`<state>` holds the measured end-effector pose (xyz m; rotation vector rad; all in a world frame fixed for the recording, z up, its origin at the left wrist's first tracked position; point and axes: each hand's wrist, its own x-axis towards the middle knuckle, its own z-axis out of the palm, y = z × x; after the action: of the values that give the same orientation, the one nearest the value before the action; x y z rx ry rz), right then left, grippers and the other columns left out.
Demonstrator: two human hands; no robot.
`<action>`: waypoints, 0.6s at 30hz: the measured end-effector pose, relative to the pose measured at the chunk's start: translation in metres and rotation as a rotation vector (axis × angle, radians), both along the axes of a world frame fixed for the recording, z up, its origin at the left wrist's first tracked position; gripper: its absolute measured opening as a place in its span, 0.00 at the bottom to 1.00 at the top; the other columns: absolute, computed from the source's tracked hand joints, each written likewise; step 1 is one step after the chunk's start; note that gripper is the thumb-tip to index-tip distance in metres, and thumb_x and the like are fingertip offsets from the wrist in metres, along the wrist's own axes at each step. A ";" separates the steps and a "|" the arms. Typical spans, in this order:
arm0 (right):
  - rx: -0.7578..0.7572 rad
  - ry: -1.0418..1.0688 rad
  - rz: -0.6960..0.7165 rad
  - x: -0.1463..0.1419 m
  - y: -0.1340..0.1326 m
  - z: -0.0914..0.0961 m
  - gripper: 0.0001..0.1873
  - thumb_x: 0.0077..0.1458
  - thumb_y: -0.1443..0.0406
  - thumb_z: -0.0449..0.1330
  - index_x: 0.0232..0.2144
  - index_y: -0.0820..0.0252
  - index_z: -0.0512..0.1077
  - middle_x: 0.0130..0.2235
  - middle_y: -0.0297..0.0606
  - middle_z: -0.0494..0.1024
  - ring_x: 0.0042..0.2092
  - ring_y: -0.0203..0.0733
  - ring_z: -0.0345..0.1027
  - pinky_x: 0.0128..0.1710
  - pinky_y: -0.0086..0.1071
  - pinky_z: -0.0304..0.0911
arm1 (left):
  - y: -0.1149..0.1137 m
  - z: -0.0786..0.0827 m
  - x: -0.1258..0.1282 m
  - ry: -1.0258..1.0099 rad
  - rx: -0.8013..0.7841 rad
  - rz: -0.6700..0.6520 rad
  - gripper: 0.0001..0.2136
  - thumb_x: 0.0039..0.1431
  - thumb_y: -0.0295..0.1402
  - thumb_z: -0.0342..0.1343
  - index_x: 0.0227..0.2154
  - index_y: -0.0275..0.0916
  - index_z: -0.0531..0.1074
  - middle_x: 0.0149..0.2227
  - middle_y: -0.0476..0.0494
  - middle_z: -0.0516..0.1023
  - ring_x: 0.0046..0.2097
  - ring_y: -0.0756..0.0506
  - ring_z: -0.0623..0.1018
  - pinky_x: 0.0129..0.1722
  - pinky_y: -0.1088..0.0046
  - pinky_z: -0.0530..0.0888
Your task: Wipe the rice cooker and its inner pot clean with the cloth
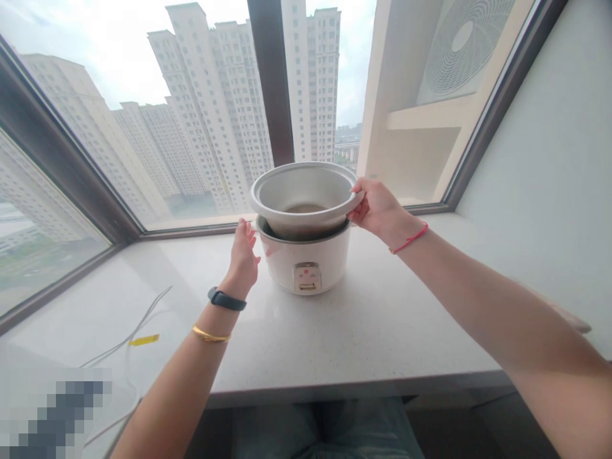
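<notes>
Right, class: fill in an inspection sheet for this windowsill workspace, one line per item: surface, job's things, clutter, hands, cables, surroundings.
Surface: pale speckled sill, dry as far as can be seen.
Job's things: white inner pot tilted, part-way in the rice cooker base; the base stands upright, control panel facing the person.
Clutter: nothing seen.
Hands: right hand grips the pot rim; left hand open beside the base, contact unclear.
Cables: white cord loose on the sill at left, with a yellow tag.
Surroundings: corner window, high-rise blocks outside, outdoor fan unit, white wall at right.
</notes>
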<state>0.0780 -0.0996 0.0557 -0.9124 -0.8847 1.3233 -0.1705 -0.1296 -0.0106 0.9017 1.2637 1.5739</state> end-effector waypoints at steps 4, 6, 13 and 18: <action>-0.173 -0.047 0.027 0.000 -0.002 -0.002 0.10 0.53 0.74 0.57 0.23 0.59 0.63 0.16 0.28 0.63 0.19 0.29 0.59 0.17 0.22 0.62 | 0.000 -0.002 0.002 0.012 0.032 -0.030 0.26 0.67 0.55 0.38 0.55 0.50 0.71 0.69 0.47 0.63 0.71 0.37 0.56 0.67 0.36 0.43; -0.223 -0.139 0.084 0.004 0.001 0.000 0.11 0.56 0.73 0.57 0.23 0.60 0.63 0.17 0.30 0.65 0.19 0.29 0.62 0.18 0.21 0.63 | -0.001 -0.003 0.004 0.024 0.050 -0.042 0.25 0.67 0.55 0.36 0.52 0.50 0.73 0.67 0.48 0.66 0.71 0.37 0.57 0.68 0.38 0.44; -0.151 -0.901 0.056 0.042 0.016 -0.017 0.19 0.55 0.54 0.67 0.24 0.61 0.68 0.17 0.33 0.66 0.17 0.31 0.60 0.13 0.24 0.45 | 0.000 -0.012 0.005 0.025 0.074 -0.036 0.20 0.67 0.53 0.42 0.50 0.50 0.72 0.68 0.49 0.65 0.70 0.37 0.60 0.67 0.37 0.44; -0.213 -0.634 -0.048 0.048 0.001 -0.061 0.27 0.57 0.41 0.58 0.33 0.59 0.69 0.33 0.46 0.78 0.32 0.43 0.74 0.22 0.28 0.64 | 0.002 -0.020 0.004 0.027 0.085 0.004 0.18 0.65 0.52 0.47 0.45 0.48 0.72 0.62 0.47 0.72 0.65 0.36 0.66 0.64 0.43 0.59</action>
<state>0.1263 -0.0990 -0.0053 -1.5582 -1.2034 1.1085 -0.1668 -0.1273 -0.0302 0.9773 1.2261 1.6342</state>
